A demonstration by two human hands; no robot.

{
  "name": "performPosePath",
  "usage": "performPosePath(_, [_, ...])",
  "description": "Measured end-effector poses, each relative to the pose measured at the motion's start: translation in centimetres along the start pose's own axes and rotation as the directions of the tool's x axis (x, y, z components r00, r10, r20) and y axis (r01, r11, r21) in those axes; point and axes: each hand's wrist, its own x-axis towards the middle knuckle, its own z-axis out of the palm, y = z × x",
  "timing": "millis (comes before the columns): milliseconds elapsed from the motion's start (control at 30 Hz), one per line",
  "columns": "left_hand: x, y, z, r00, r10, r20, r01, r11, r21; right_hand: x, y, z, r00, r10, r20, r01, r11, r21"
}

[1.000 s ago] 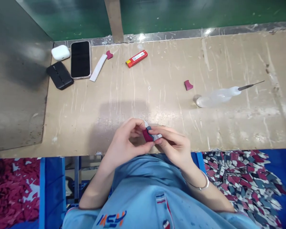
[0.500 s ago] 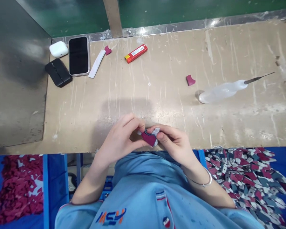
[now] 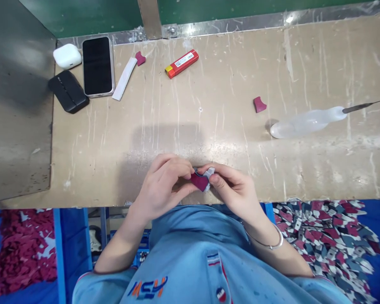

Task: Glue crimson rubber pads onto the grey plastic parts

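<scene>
Close to the table's front edge, my left hand pinches the left end of a small maroon piece between thumb and fingers. My right hand is closed on its right end, where a light grey piece lies against the maroon one. A dark curved edge shows along the top of the maroon piece. Fingers hide parts of both pieces, so I cannot tell whether they are joined. Farther right on the table lie a loose maroon piece and a white squeeze bottle with a thin metal needle.
At the back left are a phone, a white case, a black device and a white strip. A red lighter-like stick lies mid-back. Blue bins below hold maroon pieces and mixed-colour pieces.
My left fingers have shifted slightly along the top of the maroon piece, and both hands still hold the pieces. The view has moved a little.
</scene>
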Motion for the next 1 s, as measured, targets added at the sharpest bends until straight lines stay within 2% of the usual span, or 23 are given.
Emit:
performPosePath(100, [-0.1, 0.0, 0.0, 0.999, 0.034, -0.031, -0.032, 0.998, 0.056, 0.0, 0.0, 0.0, 1.000, -0.010, -0.019, 0.010, 1.000, -0.007])
performPosePath(333, [-0.5, 0.1, -0.1, 0.999, 0.032, -0.018, -0.029, 0.992, 0.122, -0.1, 0.2, 0.1, 0.999, -0.048, -0.019, 0.047, 0.997, -0.068])
performPosePath(533, [0.1, 0.1, -0.8, 0.985, -0.049, 0.163, 0.039, 0.997, 0.066, 0.2, 0.0, -0.2, 0.991, -0.113, 0.072, 0.124, 0.974, -0.189])
performPosePath(667, [0.6, -0.2, -1.2, 0.972, -0.054, 0.229, 0.058, 0.998, -0.011, 0.3, 0.0, -0.4, 0.987, -0.111, 0.118, 0.136, 0.963, -0.231])
performPosePath(833, [1.0, -0.3, -1.5, 0.950, -0.053, 0.309, 0.063, 0.998, -0.024, 0.3, 0.1, -0.4, 0.983, -0.110, 0.144, 0.143, 0.959, -0.244])
performPosePath(900, [0.9, -0.4, -1.6, 0.954, -0.041, 0.298, 0.043, 0.999, -0.001, 0.3, 0.0, -0.3, 0.987, -0.095, 0.129, 0.123, 0.964, -0.235])
performPosePath(1000, [0.6, -0.5, -1.4, 0.979, 0.021, 0.200, -0.035, 0.997, 0.069, 0.3, 0.0, -0.1, 0.995, -0.076, 0.068, 0.087, 0.979, -0.182])
